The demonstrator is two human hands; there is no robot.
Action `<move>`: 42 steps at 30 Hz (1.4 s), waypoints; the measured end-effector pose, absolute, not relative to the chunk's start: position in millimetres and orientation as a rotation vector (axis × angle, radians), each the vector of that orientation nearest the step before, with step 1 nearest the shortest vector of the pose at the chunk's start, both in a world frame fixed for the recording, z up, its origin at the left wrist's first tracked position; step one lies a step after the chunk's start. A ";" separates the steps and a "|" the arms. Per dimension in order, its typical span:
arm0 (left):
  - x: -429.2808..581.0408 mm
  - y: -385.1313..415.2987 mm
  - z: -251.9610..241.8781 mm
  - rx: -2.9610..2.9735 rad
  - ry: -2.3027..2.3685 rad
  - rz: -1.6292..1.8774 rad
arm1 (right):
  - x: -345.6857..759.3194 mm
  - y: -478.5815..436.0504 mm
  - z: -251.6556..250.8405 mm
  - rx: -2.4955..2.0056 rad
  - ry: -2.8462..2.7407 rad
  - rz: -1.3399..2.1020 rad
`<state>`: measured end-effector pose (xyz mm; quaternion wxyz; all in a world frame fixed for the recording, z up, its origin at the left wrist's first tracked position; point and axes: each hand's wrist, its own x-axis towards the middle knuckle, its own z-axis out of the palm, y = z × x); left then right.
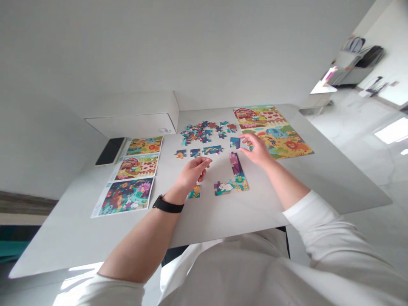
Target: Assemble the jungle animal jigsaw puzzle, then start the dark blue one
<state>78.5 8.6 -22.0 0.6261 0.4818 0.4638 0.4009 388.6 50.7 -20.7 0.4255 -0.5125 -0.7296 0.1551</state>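
A person's right hand (259, 149) parted thumb and forefinger at the right edge of a blue puzzle piece (235, 143), with an L-shaped joined section (239, 184) just below that grip. The left hand (192, 171), thumb and forefinger together, hovered to its left, while heaped loose pieces (199, 132) lay beyond.

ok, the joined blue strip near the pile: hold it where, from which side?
Pinch the joined blue strip by its two long edges near mid-length, probably best from above on the near side: it lies flat and elongated, and the pile of pieces is beyond its far edge.
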 end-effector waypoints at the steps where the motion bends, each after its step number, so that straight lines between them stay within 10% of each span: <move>1: 78.6 8.6 -22.2 1.103 1.060 0.921 | 388.7 51.0 -21.0 -1.282 -1.826 0.386; 42: 81.5 -2.1 -25.2 1.906 1.185 0.762 | 386.1 76.7 -60.0 -1.363 -2.111 0.258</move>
